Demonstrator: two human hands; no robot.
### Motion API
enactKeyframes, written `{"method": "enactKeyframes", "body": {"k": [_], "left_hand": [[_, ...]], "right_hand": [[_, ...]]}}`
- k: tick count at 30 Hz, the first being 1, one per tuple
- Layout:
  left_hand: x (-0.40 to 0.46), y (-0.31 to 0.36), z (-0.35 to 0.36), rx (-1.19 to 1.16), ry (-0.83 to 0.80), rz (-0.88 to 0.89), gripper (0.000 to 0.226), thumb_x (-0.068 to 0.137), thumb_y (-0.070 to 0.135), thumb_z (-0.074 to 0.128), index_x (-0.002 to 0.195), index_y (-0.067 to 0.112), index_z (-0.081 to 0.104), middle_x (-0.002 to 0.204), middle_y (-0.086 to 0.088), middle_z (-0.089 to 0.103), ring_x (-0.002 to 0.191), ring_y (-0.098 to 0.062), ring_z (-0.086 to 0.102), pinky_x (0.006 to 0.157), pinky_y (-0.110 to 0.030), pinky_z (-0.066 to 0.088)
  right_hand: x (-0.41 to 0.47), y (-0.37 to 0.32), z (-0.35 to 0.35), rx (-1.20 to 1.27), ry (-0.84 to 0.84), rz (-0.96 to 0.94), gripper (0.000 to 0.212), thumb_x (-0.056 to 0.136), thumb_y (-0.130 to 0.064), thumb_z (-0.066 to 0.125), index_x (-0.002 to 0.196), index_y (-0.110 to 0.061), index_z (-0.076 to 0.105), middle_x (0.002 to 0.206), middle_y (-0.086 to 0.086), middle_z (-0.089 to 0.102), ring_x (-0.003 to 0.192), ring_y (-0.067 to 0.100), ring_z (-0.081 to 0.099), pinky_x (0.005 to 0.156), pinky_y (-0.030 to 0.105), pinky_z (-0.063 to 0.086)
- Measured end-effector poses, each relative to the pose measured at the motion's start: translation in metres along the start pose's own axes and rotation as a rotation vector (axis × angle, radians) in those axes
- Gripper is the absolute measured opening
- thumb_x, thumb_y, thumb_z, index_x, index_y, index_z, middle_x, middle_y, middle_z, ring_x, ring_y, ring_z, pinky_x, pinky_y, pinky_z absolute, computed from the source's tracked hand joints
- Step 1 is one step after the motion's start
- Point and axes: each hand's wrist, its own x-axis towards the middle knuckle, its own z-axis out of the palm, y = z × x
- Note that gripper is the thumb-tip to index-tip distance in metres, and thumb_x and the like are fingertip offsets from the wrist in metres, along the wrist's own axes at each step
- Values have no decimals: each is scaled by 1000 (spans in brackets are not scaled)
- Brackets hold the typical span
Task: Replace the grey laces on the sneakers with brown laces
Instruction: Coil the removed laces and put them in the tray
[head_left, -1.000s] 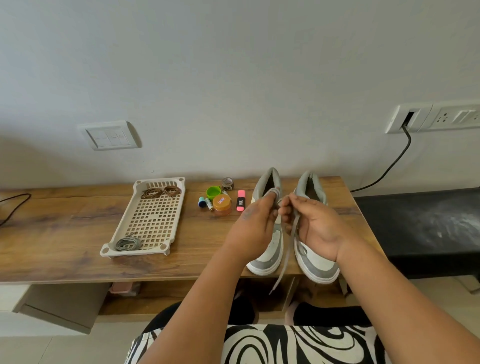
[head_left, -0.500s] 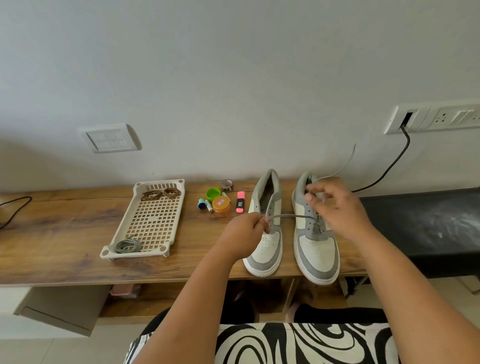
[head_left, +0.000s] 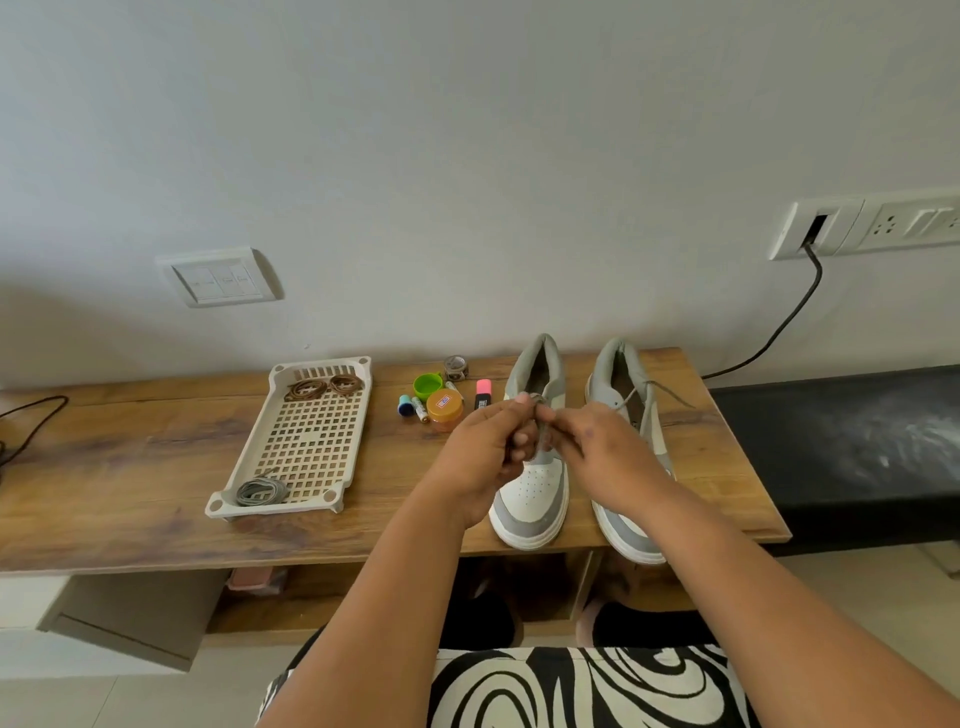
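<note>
Two grey-and-white sneakers stand toes toward me on the wooden table (head_left: 130, 499). The left sneaker (head_left: 535, 499) has no lace showing. A grey lace (head_left: 670, 391) trails from the top of the right sneaker (head_left: 631, 514). Above the left sneaker my left hand (head_left: 483, 457) and my right hand (head_left: 602, 452) meet, and both pinch a bunched length of grey lace (head_left: 540, 431) between their fingertips. Brown laces (head_left: 324, 387) lie coiled at the far end of the white perforated tray (head_left: 291, 483). Another coiled grey lace (head_left: 260, 491) lies at the tray's near end.
Between tray and sneakers sit a green cap (head_left: 428, 384), an orange jar (head_left: 444, 408), a pink highlighter (head_left: 483, 393), small markers (head_left: 413, 407) and a tape roll (head_left: 456, 367). A black cable (head_left: 779, 322) hangs from the wall socket. A dark bench (head_left: 857, 441) adjoins the table's right side.
My right hand came back from the right sneaker's top to meet my left hand over the left sneaker. The stretched grey lace is now bunched between both hands.
</note>
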Motion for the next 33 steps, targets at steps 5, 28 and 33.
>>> {"method": "enactKeyframes", "body": {"k": [5,28,33], "left_hand": [[0,0,4,-264,-4,113,32,105,16,37,122,6,63,99,-4,72,83,-13,65,68,-26,43],[8,-20,-7,1029,110,258,19,105,22,40,110,15,57,83,3,59,71,-7,50,66,-22,40],[8,-15,-5,840,145,183,25,106,22,41,107,10,63,85,0,62,77,-16,51,72,-38,46]], "right_hand": [[-4,-17,-2,127,-79,5,17,101,-16,50,95,-14,65,71,-21,52,69,-16,54,63,8,37],[1,13,-52,1714,245,504,67,93,-70,29,108,-17,67,90,4,68,72,15,58,69,29,43],[-2,29,-50,256,186,434,64,96,-64,19,123,-25,61,121,0,62,115,20,54,93,37,42]]}}
